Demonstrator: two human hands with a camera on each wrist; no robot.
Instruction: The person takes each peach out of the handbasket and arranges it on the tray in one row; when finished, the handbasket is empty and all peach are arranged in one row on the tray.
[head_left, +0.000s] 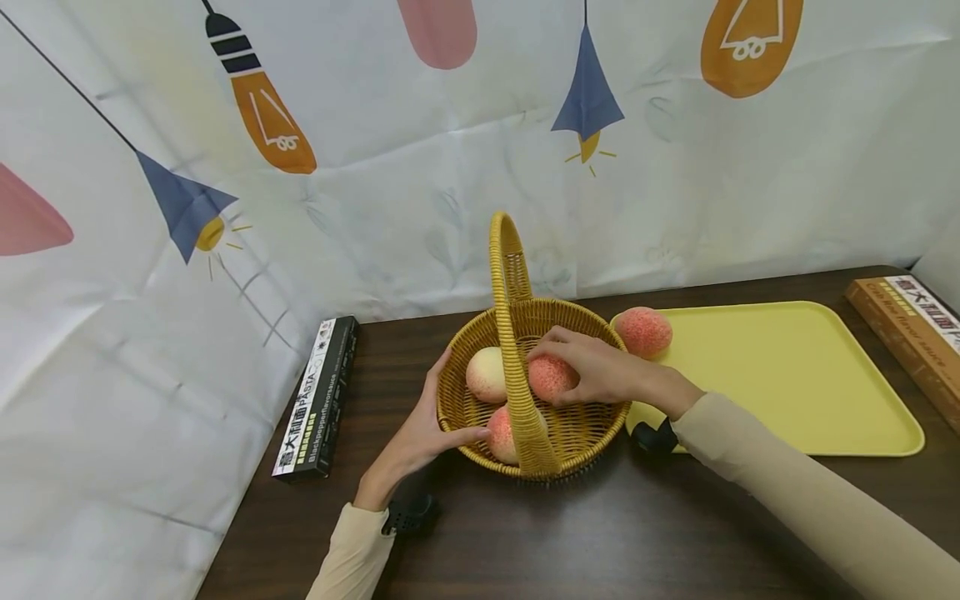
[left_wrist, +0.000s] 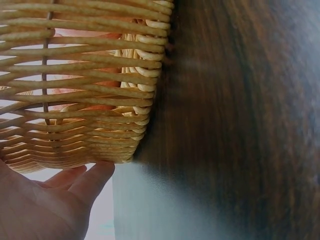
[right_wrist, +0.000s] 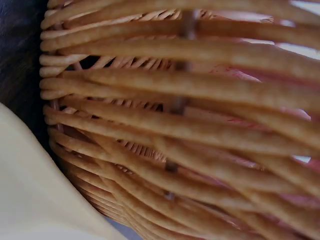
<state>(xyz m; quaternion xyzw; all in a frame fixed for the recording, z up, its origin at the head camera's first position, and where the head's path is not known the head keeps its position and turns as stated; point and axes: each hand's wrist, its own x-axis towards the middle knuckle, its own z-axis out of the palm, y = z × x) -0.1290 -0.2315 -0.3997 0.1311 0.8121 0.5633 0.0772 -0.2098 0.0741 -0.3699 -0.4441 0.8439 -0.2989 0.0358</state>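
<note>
A yellow wicker basket (head_left: 573, 454) with a tall arched handle (head_left: 502, 275) stands on the dark wooden table. My left hand (head_left: 420, 433) grips its left side, the thumb reaching over the near rim and the fingers along the outer wall. Inside the basket, to the right of the handle, my right hand (head_left: 592, 367) holds a reddish peach (head_left: 551, 377). A paler peach (head_left: 486, 375) lies left of the handle, and another peach (head_left: 501, 435) sits near the left thumb, partly behind the handle. In the right wrist view the basket's weave (right_wrist: 125, 115) hides the right fingers.
Right of the basket lies a yellow tray (head_left: 787, 375), with one red peach (head_left: 643, 332) at its far left corner. A black pasta box (head_left: 317, 398) is on the left, and a brown sauce box (head_left: 911, 333) beyond the tray. A printed cloth (head_left: 420, 208) hangs behind the table.
</note>
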